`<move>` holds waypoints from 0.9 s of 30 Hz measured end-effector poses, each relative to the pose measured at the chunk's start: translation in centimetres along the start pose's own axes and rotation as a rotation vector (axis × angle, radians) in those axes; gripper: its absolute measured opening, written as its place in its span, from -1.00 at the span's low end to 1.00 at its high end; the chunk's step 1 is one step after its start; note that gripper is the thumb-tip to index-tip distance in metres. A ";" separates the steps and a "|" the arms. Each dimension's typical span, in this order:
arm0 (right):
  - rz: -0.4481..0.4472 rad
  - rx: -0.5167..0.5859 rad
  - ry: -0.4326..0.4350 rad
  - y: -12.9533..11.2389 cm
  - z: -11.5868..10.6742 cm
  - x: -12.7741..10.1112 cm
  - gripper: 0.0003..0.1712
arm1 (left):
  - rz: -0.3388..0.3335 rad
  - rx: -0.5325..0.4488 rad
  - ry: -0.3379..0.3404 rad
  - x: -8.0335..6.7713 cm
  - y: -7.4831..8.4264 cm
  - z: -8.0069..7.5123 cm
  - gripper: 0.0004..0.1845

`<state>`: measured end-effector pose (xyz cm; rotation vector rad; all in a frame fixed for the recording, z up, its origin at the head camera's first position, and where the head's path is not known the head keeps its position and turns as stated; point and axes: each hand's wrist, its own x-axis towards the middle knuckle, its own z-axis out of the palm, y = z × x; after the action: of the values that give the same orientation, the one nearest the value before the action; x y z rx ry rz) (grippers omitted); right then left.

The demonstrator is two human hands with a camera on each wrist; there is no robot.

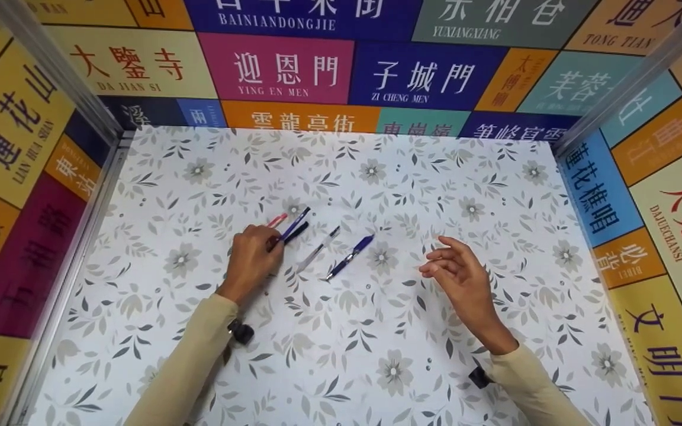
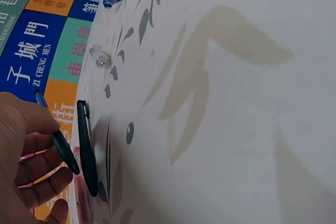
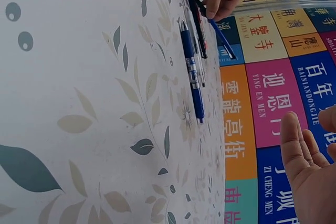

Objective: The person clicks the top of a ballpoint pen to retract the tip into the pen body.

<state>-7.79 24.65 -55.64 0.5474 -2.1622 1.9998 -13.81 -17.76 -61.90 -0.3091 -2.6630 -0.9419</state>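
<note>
My left hand (image 1: pixel 265 242) pinches a dark blue pen (image 1: pixel 295 223) between thumb and fingers, its tip pointing away to the upper right. A pink pen (image 1: pixel 277 219) pokes out of the same hand. A black pen (image 1: pixel 297 232) lies close under the blue one; I cannot tell whether the fingers hold it. In the left wrist view the blue pen (image 2: pixel 59 142) crosses my fingers (image 2: pixel 37 169), with the black pen (image 2: pixel 86 148) beside it on the table. A clear pen (image 1: pixel 317 249) and a blue capped pen (image 1: pixel 350 257) lie loose between my hands. My right hand (image 1: pixel 440 261) hovers with relaxed fingers, holding nothing.
The floral-patterned tabletop (image 1: pixel 376 331) is boxed in by walls of coloured signs (image 1: pixel 276 68) at the back and on both sides. A metal rail (image 1: pixel 89 195) runs along the left edge. In the right wrist view the blue capped pen (image 3: pixel 191 74) lies nearest my right palm (image 3: pixel 310 177).
</note>
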 end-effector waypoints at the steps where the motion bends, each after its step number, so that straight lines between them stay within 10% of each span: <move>1: 0.001 0.000 -0.001 0.0 0.0 0.0 -0.38 | 0.003 0.009 -0.001 0.0 -0.1 -0.1 -0.92; 11: 0.015 -0.021 -0.016 0.2 -0.3 -0.2 -0.38 | 0.028 0.143 -0.021 -0.2 -1.1 -0.4 -0.92; 27: 0.025 -0.001 -0.009 0.4 -0.6 -0.3 -0.37 | 0.129 0.270 -0.009 -1.0 1.5 1.7 -0.85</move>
<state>-7.74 25.26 -56.02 0.5335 -2.1857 2.0125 -12.75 -15.63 -62.60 -0.4161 -2.6970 -0.5357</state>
